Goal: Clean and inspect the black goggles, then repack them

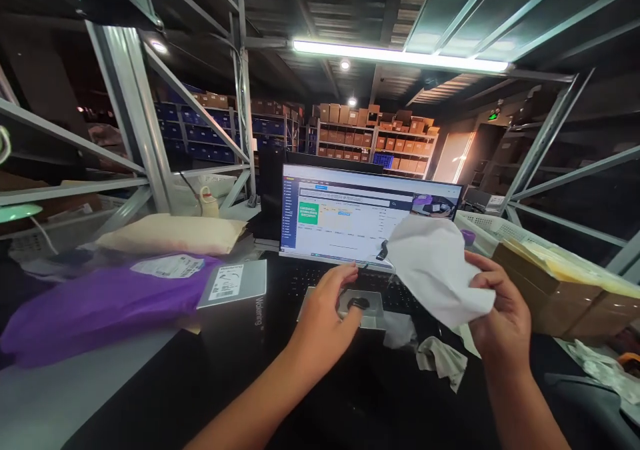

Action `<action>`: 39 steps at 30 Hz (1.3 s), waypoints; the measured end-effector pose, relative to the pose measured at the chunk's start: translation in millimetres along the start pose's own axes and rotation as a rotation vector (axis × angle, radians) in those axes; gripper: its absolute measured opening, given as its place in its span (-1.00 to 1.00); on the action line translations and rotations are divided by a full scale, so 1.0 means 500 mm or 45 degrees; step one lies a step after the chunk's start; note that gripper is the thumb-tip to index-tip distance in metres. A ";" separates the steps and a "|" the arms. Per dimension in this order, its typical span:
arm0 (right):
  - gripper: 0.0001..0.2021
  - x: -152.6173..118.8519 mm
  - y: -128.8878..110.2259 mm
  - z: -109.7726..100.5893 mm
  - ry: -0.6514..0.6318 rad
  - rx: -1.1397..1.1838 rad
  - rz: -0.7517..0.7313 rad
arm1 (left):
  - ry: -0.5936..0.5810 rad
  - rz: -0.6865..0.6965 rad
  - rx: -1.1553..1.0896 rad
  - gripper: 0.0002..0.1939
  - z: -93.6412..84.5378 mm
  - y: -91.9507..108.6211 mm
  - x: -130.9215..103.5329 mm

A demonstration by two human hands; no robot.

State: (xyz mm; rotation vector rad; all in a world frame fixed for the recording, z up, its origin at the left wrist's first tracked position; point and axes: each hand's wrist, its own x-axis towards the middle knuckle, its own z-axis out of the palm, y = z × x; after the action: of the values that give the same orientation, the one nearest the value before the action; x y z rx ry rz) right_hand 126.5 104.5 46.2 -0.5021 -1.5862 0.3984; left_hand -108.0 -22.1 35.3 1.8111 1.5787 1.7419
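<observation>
My right hand (503,313) pinches a crumpled white sheet (433,263), perhaps paper or a thin pouch, raised before the monitor. At the sheet's left edge shows a small black piece (383,250); whether it is attached I cannot tell. My left hand (327,313) is over the desk, thumb and fingers apart. It is beside a small clear tray or box (374,318) with a black object (358,303) in it. Right of that box lie a clear plastic wrapper (399,331) and a crumpled whitish scrap (443,360).
Behind the hands stand a lit monitor (345,217) and a dark keyboard (300,280). To the left lie a purple bag (110,303), a grey labelled box (237,283) and a cream parcel (173,233). Cardboard boxes (570,297) are at the right, among metal shelf frames.
</observation>
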 end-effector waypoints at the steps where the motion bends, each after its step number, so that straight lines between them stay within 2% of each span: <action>1: -0.87 -0.006 -0.005 0.000 -0.027 0.056 0.036 | -0.009 -0.009 -0.018 -0.41 0.004 -0.001 -0.003; 4: -0.77 -0.025 -0.030 0.010 -0.098 0.081 0.059 | -0.044 -0.030 -0.045 -0.39 0.016 -0.003 -0.012; 8: -0.77 -0.045 -0.061 0.032 -0.181 0.079 0.084 | -0.066 -0.028 -0.062 -0.40 0.024 -0.006 -0.019; 10: -0.76 -0.055 -0.071 0.045 -0.244 0.198 0.210 | -0.063 -0.022 -0.064 -0.42 0.027 -0.010 -0.019; 13: -0.74 -0.073 -0.081 0.071 -0.353 0.527 0.459 | -0.063 -0.027 -0.045 -0.43 0.035 -0.016 -0.020; 16: -0.70 -0.095 -0.093 0.104 -0.391 0.814 0.611 | -0.086 -0.069 -0.018 -0.44 0.046 -0.017 -0.024; 18: -0.67 -0.108 -0.101 0.122 -0.370 0.873 0.683 | -0.091 -0.049 0.035 -0.44 0.055 -0.013 -0.030; 20: -0.64 -0.120 -0.107 0.135 -0.291 0.807 0.723 | -0.076 0.048 0.117 -0.42 0.064 -0.007 -0.037; 24: -0.64 -0.139 -0.112 0.146 -0.070 0.518 0.675 | -0.069 0.237 0.232 -0.35 0.078 -0.004 -0.049; 27: -0.68 -0.142 -0.110 0.146 -0.020 0.432 0.660 | -0.073 0.266 0.312 -0.37 0.083 -0.011 -0.050; 31: -0.63 -0.120 -0.096 0.135 -0.040 0.654 0.786 | -0.087 0.336 0.358 -0.39 0.087 -0.017 -0.050; 35: -0.55 -0.087 -0.075 0.123 0.098 1.024 0.991 | -0.109 0.398 0.405 -0.39 0.091 -0.015 -0.052; 37: -0.53 -0.086 -0.072 0.125 0.146 1.064 1.015 | -0.143 0.382 0.399 -0.37 0.090 -0.015 -0.051; 39: -0.54 -0.102 -0.077 0.135 0.095 1.004 0.982 | -0.150 0.342 0.360 -0.36 0.087 -0.018 -0.050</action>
State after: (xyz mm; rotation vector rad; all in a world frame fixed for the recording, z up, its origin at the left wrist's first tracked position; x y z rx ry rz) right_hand 58.2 47.5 18.7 -0.4757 -0.9857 1.4922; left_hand -71.7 -14.5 0.2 2.3079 1.6684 1.5362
